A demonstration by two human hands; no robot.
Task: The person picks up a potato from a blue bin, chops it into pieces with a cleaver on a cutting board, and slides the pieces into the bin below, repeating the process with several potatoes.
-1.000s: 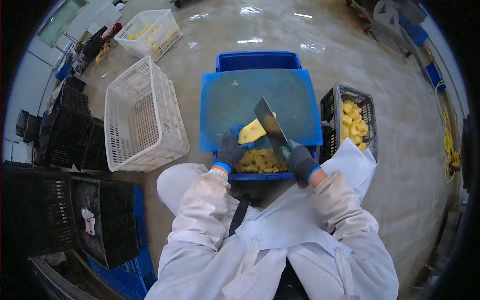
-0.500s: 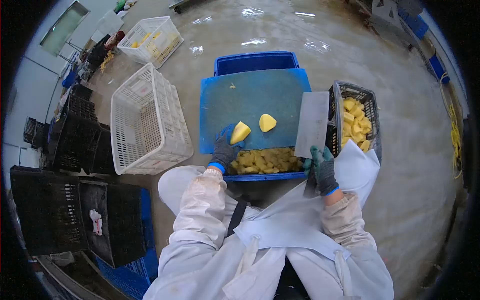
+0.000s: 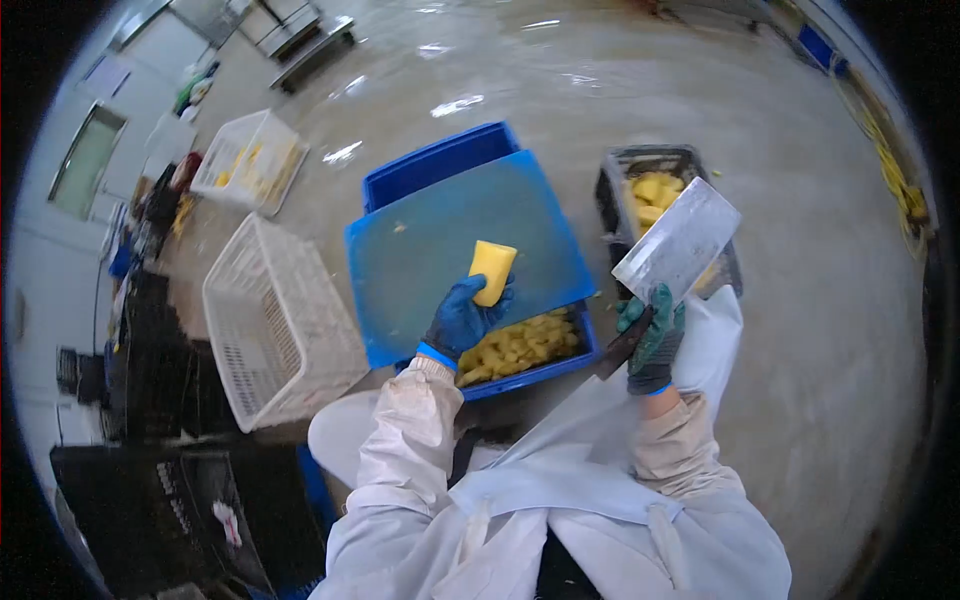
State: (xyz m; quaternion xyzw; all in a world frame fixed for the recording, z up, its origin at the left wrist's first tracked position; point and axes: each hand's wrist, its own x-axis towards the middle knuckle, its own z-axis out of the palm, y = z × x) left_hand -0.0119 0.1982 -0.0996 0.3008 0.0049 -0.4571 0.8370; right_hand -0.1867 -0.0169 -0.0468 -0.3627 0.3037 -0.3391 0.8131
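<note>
Gloved in blue, my left hand [image 3: 468, 315] grips a peeled yellow potato piece [image 3: 492, 272] above the near part of a blue cutting board [image 3: 440, 225]. The piece shows a flat, pale face, and my fingers are wrapped around its lower end. My right hand [image 3: 655, 335], in a green-and-grey glove, is closed on the dark handle of a cleaver [image 3: 680, 240]. Its broad blade points up and right, over part of the black crate. Below the board's near edge, cut potato chunks [image 3: 520, 345] fill the visible part of a blue bin [image 3: 525, 383].
At right stands a black crate [image 3: 612, 200] with more potato pieces. A white basket [image 3: 270, 320] is at left, with another white basket [image 3: 275, 160] behind it holding yellow pieces. Dark crates [image 3: 130, 530] sit lower left. The floor [image 3: 800, 300] looks wet.
My left hand has raised a potato piece off the board; the second piece no longer shows on the board. The cleaver has tilted rightward. The whole view has turned and shifted.
</note>
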